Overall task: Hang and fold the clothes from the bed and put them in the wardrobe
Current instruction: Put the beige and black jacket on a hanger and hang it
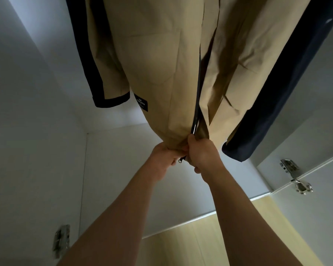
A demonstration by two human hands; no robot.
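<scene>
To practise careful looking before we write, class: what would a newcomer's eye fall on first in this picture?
A beige jacket with a dark zip hangs inside the white wardrobe, filling the upper middle. Just below centre, the left grip and right grip bunch its bottom hem where the zip ends. Dark navy cloth hangs at the jacket's right.

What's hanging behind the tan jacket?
A navy garment shows past the tan jacket on its right; the rest of it, and anything further behind, is covered.
</scene>
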